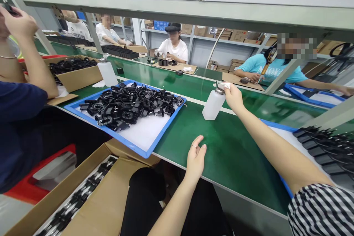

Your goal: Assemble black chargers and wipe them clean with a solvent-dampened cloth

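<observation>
My right hand (234, 99) pinches a folded white wipe (222, 85) at the metal top of a translucent white pump bottle (214, 104). The bottle stands slightly tilted in the picture on the green tabletop (193, 125). Near the table's front edge, my left hand (195, 158) hovers with nothing in it, its fingers loosely apart. To its left lies a blue-rimmed tray (148, 151) with a white lining. Heaped in that tray are many small black plastic parts (127, 103), some with oval metal-edged faces.
At right, another blue tray (287, 128) holds rows of black parts (326, 147). Open cartons stand at lower left (110, 191) and upper left (80, 77). A second bottle (107, 72) is behind the heaped tray. A shelf beam (177, 5) crosses overhead; co-workers sit opposite and at left.
</observation>
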A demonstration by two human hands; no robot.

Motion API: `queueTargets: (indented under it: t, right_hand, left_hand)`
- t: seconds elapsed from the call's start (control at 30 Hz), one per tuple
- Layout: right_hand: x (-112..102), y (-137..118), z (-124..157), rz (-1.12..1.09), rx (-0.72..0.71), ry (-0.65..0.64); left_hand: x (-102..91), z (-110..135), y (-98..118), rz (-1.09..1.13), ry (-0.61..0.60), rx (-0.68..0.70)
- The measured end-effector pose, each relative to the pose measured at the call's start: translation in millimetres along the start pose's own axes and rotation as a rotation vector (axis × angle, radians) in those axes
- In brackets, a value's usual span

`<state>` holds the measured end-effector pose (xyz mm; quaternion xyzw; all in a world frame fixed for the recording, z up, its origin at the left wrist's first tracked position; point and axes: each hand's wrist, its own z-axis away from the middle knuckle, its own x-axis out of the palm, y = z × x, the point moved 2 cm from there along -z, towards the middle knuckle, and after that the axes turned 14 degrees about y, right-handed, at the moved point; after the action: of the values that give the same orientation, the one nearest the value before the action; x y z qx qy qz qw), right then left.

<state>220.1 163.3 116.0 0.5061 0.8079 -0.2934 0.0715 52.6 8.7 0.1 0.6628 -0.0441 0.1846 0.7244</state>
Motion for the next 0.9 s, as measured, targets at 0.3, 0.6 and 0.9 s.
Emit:
queueTargets:
  t: [0.3,0.6,0.9]
  right_hand:
    - [-1.6,-4.2,-1.7,0.017,-0.054,-0.017]
    - [-3.0,-8.3,1.0,0.035,-0.065,-0.036]
    - [-1.9,-3.8,1.5,0.046,-0.119,-0.019]
  left_hand:
    - [0.8,0.6,-0.3,0.021,0.012,0.014]
    - [-0.2,0.2,0.1,0.024,0.01,0.022]
    - [0.2,1.0,1.3,0.027,0.013,0.003]
